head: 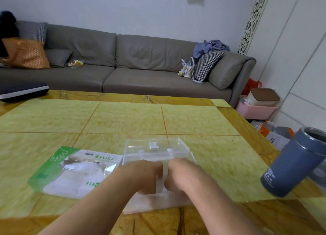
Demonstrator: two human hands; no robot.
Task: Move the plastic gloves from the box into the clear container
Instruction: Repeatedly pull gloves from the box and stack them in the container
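A clear plastic container [183,202] stands near the table's front edge, its hinged lid [135,147] tipped open behind it. Both of my hands reach down into it side by side, fingers out of sight inside. My left hand [145,175] and my right hand [180,175] hold a whitish translucent bundle of plastic gloves [161,179] pinched between them. The glove package [70,171], a flat green and white pack with a torn clear window, lies on the table just left of the container.
A grey-blue insulated cup [292,162] stands open-topped at the table's right edge. The yellow tiled table [123,120] stretches ahead to a grey sofa [123,67]. A dark cushion [23,91] lies at the far left corner.
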